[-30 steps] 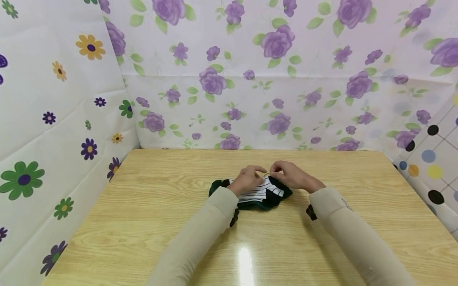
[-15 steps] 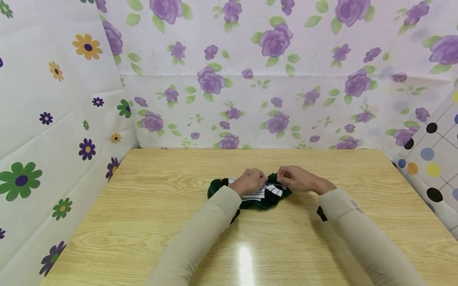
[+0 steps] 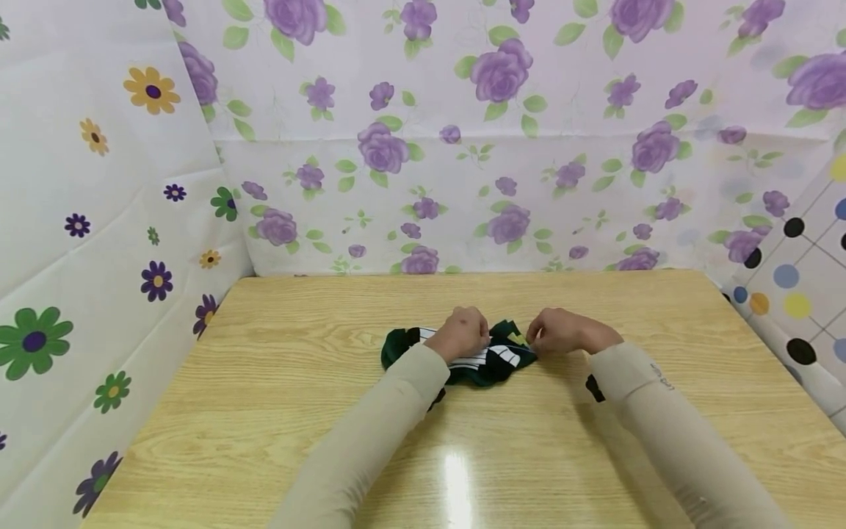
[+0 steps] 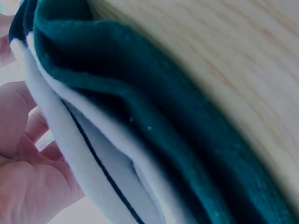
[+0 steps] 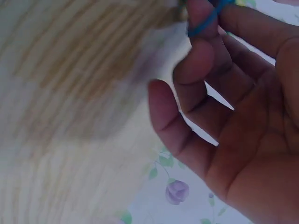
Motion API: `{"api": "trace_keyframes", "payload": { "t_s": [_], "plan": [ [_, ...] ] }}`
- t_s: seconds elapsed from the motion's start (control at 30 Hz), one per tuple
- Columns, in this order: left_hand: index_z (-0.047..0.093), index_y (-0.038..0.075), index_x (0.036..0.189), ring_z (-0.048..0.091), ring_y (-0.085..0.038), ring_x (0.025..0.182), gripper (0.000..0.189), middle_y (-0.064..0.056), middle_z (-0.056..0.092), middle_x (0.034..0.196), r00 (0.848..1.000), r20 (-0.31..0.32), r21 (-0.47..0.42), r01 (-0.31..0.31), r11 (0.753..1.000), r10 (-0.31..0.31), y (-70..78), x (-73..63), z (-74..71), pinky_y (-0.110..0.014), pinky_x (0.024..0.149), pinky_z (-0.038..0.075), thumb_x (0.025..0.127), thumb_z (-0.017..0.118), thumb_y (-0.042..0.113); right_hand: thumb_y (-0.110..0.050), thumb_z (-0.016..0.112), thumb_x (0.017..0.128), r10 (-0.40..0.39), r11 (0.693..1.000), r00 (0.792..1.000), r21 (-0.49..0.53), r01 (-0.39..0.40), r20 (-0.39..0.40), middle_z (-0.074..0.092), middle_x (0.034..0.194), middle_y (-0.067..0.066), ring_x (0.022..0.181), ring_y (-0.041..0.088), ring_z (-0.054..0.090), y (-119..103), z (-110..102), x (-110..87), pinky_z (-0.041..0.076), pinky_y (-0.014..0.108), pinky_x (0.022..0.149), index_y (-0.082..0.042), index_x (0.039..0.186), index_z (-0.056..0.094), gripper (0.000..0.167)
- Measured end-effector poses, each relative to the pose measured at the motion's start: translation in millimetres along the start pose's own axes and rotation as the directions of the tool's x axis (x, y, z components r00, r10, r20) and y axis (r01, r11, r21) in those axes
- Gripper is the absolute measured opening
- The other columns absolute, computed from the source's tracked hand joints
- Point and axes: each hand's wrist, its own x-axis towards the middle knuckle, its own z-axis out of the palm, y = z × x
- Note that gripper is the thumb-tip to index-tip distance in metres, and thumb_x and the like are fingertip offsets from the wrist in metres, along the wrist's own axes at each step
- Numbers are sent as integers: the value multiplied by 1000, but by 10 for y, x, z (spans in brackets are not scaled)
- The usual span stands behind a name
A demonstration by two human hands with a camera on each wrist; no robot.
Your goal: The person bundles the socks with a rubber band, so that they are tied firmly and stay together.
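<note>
A dark green cloth piece (image 3: 481, 372) with white, black-striped parts and black patches lies crumpled on the table. My left hand (image 3: 463, 334) holds its white part, fingers curled down. In the left wrist view, soft green folds (image 4: 154, 88) and a white striped layer hide part of that hand's fingers (image 4: 32, 126). At the cloth's right end is my right hand (image 3: 563, 332). Its thumb and index finger pinch a thin blue cord (image 5: 210, 19), clearest in the right wrist view. A fine line runs over the cloth between both hands. A small yellow patch shows beside the right fingertips.
The wooden table (image 3: 277, 411) spreads around the cloth. Behind it hangs a purple-flowered sheet (image 3: 449, 184). Flower-printed sheeting (image 3: 119, 279) stands at the left and dotted sheeting (image 3: 819, 294) at the right.
The right hand has moved to the right, away from the left hand, drawing the thin cord along. The left fingers, earlier extended, have curled down onto the cloth. A yellow patch has come into sight.
</note>
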Motion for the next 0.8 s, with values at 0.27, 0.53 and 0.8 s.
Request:
{"api": "trace_keyframes", "payload": {
  "t_s": [0.27, 0.53, 0.8],
  "plan": [
    [69, 14, 76, 57, -14, 78, 24, 3, 63, 86, 1000, 3, -3, -23, 1000, 23, 5, 4, -1, -29, 73, 49, 98, 64, 12, -27, 76, 91, 77, 976, 980, 186, -111, 181, 70, 70, 5, 55, 11, 42, -77, -16, -32, 43, 30, 56, -6, 96, 71, 22],
    [64, 13, 124, 54, -23, 121, 25, -6, 59, 133, 996, 89, 19, -28, 999, 26, -2, 46, -1, -35, 96, 48, 100, 62, 13, -36, 78, 88, 105, 987, 989, 113, -117, 107, 61, 58, 1, 51, 9, 45, -153, 159, 67, 38, 22, 54, -8, 73, 65, 35],
    [63, 12, 133, 60, -21, 110, 33, -9, 61, 127, 991, 136, -166, 11, 986, 12, -98, 37, -11, -37, 93, 49, 101, 61, 16, -23, 74, 93, 5, 982, 1000, 190, -4, -6, 62, 66, 0, 56, 11, 55, -90, 263, 43, 41, 25, 57, -8, 91, 59, 22]
  ]
}}
